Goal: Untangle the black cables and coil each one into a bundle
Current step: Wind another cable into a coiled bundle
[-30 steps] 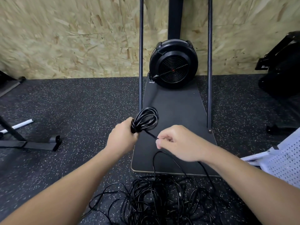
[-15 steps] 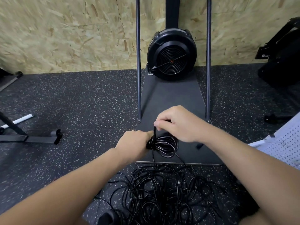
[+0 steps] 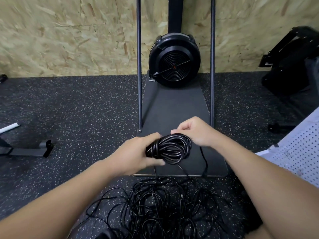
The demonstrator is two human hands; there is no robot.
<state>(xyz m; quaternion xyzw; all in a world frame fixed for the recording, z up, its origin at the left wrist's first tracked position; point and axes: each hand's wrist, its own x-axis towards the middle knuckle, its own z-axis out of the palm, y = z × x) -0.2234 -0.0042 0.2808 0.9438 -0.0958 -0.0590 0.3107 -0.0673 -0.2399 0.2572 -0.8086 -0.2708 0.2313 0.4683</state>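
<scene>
Cable coil [image 3: 170,149] is gripped by the left hand [image 3: 138,153] and pinched at its top by the right hand [image 3: 193,132], above the tangled cables [image 3: 164,207].

Glossy black cable coil [image 3: 170,149]; rough chipboard wall [image 3: 69,35]; speckled rubber floor [image 3: 77,109].

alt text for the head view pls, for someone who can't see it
The left hand grips a coiled black cable bundle while the right hand pinches the cable at its top. A tangled pile of black cables lies on the speckled floor below, and a black fan unit stands before a chipboard wall.
</scene>
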